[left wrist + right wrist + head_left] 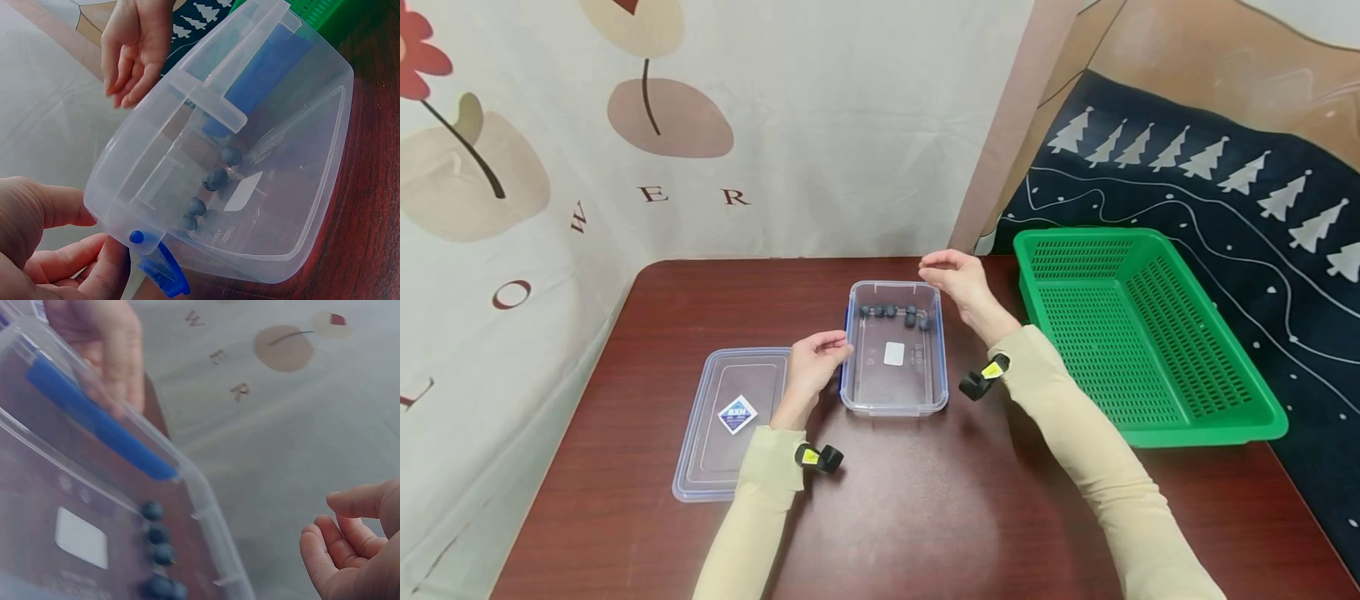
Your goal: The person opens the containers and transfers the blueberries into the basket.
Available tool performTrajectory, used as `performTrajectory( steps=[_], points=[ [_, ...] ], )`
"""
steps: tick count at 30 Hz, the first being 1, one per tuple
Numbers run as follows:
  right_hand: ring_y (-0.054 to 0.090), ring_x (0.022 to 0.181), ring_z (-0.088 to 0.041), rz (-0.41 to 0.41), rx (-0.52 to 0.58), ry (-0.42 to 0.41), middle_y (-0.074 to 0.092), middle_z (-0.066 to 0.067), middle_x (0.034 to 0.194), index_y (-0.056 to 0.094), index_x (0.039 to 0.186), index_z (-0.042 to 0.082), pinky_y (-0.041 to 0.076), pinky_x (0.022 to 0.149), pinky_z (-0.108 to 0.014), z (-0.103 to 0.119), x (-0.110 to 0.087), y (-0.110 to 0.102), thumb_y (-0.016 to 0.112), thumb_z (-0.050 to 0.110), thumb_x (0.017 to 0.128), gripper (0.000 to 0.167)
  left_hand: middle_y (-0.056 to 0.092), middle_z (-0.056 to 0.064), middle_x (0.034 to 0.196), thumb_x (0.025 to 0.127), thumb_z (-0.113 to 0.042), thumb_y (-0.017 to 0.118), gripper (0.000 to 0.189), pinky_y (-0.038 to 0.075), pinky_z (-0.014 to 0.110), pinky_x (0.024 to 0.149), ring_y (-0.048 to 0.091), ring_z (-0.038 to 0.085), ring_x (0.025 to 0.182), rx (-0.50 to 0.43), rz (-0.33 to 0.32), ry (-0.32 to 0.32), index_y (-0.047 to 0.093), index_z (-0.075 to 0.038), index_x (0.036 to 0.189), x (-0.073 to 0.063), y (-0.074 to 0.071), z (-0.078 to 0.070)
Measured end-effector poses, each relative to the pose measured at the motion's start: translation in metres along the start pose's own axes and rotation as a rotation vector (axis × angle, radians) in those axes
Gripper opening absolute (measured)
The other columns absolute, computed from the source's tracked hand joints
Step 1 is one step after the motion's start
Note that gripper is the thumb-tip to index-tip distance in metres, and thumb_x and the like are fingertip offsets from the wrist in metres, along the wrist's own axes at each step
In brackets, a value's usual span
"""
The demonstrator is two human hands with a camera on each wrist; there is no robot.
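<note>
A clear plastic food container (891, 392) with blue side latches stands uncovered on the table. Several blueberries (891, 311) lie towards its far end, beside a white sticker on its bottom. My left hand (814, 362) pinches the container's left rim, thumb at the edge and fingers low by a hanging blue latch (164, 270). Past the far right corner, my right hand (962, 287) hovers with loosely bent fingers and nothing in them. In the right wrist view, the fingertips (309, 540) of that hand are apart from the container. The clear lid (715, 450) lies left of it, partly behind my left forearm.
At the right stands a green slotted basket (1213, 433), beyond my right forearm. A pale printed curtain (850, 125) hangs behind the brown table (880, 517). Dark blue cloth with white trees (1240, 250) lies behind and beside the basket.
</note>
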State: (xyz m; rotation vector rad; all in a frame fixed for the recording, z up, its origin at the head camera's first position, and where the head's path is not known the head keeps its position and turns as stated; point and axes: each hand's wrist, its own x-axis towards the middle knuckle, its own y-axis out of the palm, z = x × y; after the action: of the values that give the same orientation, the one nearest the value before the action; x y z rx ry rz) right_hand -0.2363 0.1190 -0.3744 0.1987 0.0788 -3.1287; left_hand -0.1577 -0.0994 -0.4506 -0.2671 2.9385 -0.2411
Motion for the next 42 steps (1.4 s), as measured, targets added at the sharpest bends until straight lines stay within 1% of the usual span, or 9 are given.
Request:
performTrajectory(
  steps=[3,7,14,19,23,29,33,36,42],
  points=[
    [0.063,0.088,-0.021,0.027,-0.003,0.004,0.066,-0.002,0.087,0.062,0.108,-0.008,0.05,0.085,-0.03,-0.006,0.0,0.015,0.066,0.001,0.084,0.026,0.068,0.018,0.093,0.079,0.001,0.069,0.027,0.048,0.016,0.062,0.058,0.004,0.069,-0.008,0.002,0.005,0.067,0.006,0.105,0.0,0.0,-0.001],
    [0.063,0.081,-0.012,0.057,0.024,0.031,0.067,-0.005,0.089,0.063,0.107,-0.009,0.052,0.081,-0.028,-0.014,0.001,0.033,0.066,-0.003,0.083,0.025,0.068,0.018,0.093,0.078,0.002,0.069,0.027,0.048,0.014,0.062,0.058,0.002,0.068,-0.027,-0.002,0.015,0.067,0.007,0.105,-0.001,-0.001,-0.001],
    [0.064,0.093,-0.022,0.108,-0.035,0.09,0.066,-0.019,0.107,0.064,0.109,-0.008,0.049,0.089,-0.035,-0.026,0.005,0.056,0.064,-0.001,0.084,0.026,0.068,0.018,0.092,0.079,0.002,0.069,0.027,0.047,0.013,0.063,0.058,0.0,0.068,-0.04,0.006,0.03,0.066,0.009,0.105,0.0,-0.001,0.0],
    [0.062,0.086,-0.015,0.119,-0.047,0.149,0.066,-0.017,0.105,0.064,0.111,-0.007,0.05,0.086,-0.029,-0.036,0.012,0.065,0.063,0.0,0.086,0.026,0.068,0.019,0.094,0.079,0.002,0.069,0.027,0.048,0.013,0.063,0.058,0.0,0.068,-0.037,0.011,0.028,0.066,0.008,0.106,0.0,-0.001,0.0],
    [0.061,0.09,-0.019,0.134,-0.056,0.195,0.065,-0.016,0.104,0.064,0.112,-0.007,0.048,0.09,-0.033,-0.041,0.016,0.071,0.061,-0.001,0.086,0.026,0.068,0.019,0.094,0.079,0.002,0.069,0.027,0.047,0.013,0.062,0.058,0.001,0.068,-0.037,0.009,0.023,0.066,0.008,0.106,0.0,0.0,0.0],
    [0.061,0.1,-0.025,0.125,-0.172,0.19,0.063,-0.017,0.114,0.065,0.111,-0.005,0.049,0.088,-0.032,-0.045,0.017,0.078,0.062,0.002,0.087,0.026,0.068,0.019,0.094,0.08,0.002,0.068,0.026,0.047,0.013,0.062,0.058,0.002,0.068,-0.036,0.008,0.025,0.066,0.008,0.105,-0.001,-0.001,0.0],
    [0.062,0.101,-0.029,0.115,-0.241,0.181,0.063,-0.015,0.116,0.066,0.11,-0.003,0.05,0.084,-0.031,-0.049,0.019,0.081,0.063,0.004,0.086,0.025,0.068,0.019,0.093,0.079,0.003,0.068,0.027,0.047,0.013,0.062,0.058,0.001,0.068,-0.04,0.004,0.034,0.066,0.009,0.105,0.0,-0.001,0.0],
    [0.063,0.096,-0.03,0.115,-0.281,0.181,0.064,-0.015,0.114,0.067,0.109,-0.003,0.05,0.077,-0.027,-0.053,0.021,0.083,0.064,0.003,0.085,0.025,0.068,0.02,0.093,0.078,0.004,0.069,0.028,0.047,0.012,0.062,0.058,0.001,0.067,-0.042,0.002,0.038,0.065,0.01,0.105,0.0,0.0,0.001],
    [0.063,0.076,-0.02,0.109,-0.401,0.147,0.067,-0.014,0.105,0.069,0.105,-0.001,0.043,0.061,-0.02,-0.057,0.025,0.087,0.066,0.003,0.082,0.023,0.068,0.021,0.094,0.078,0.002,0.07,0.029,0.048,0.013,0.063,0.058,0.0,0.067,-0.034,-0.002,0.029,0.066,0.008,0.106,0.001,0.0,0.001]
  ],
)
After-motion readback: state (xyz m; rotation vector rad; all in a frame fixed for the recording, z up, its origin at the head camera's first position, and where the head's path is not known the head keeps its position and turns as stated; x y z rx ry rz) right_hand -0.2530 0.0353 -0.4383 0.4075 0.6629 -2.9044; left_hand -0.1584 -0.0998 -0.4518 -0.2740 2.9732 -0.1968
